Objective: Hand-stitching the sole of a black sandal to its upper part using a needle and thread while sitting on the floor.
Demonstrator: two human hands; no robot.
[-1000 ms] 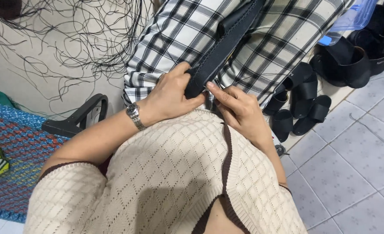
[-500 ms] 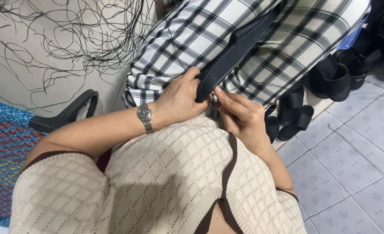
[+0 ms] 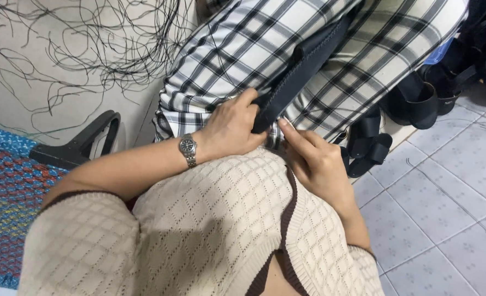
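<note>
Dark leather strap [image 3: 298, 71] runs from twelve o'clock down across the plaid lap, and the left hand [image 3: 229, 131] is clamped around its lower end. Right hand [image 3: 314, 159] pinches beside it. Looks supple yet firm, light; best gripped along the stitched edge.
</note>
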